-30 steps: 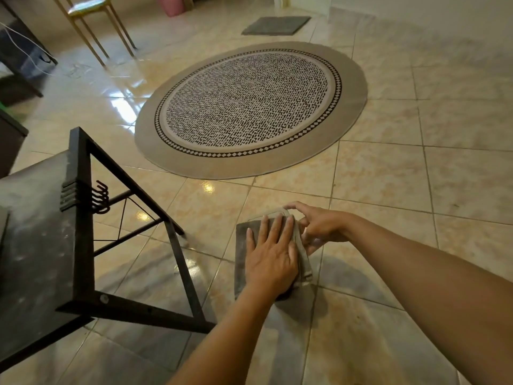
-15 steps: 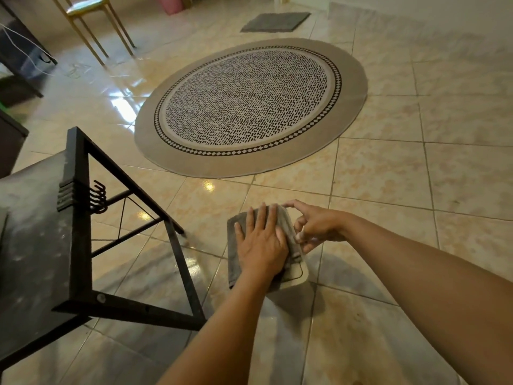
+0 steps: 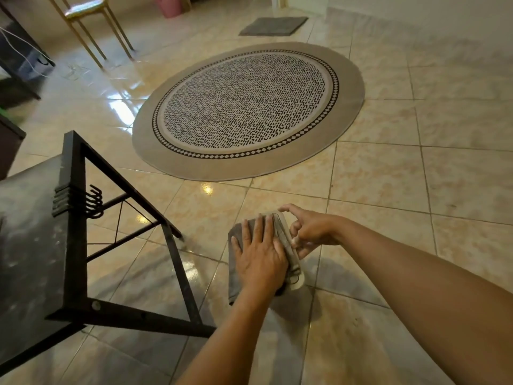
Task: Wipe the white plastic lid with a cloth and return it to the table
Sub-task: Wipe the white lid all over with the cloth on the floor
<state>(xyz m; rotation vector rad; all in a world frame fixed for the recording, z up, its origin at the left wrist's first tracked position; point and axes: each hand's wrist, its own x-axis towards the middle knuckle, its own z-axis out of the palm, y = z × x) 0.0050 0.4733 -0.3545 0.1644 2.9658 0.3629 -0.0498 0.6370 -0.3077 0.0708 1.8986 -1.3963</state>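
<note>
I hold a white plastic lid (image 3: 297, 282) in the air above the tiled floor, right of the table. A grey cloth (image 3: 235, 276) covers most of it; only the lid's right edge and lower corner show. My left hand (image 3: 261, 257) lies flat on the cloth with its fingers spread, pressing it against the lid. My right hand (image 3: 311, 232) grips the lid's right edge between thumb and fingers, the index finger raised.
A dark table (image 3: 30, 245) with a black metal frame and side hooks (image 3: 91, 201) stands at the left. A round patterned rug (image 3: 247, 109) lies ahead on the floor. A chair (image 3: 88, 26) and a grey mat (image 3: 273, 25) are farther back.
My left hand slid the cloth leftward and up over the lid, then back down a little. More of the lid's lower right corner shows now. My right hand kept its grip.
</note>
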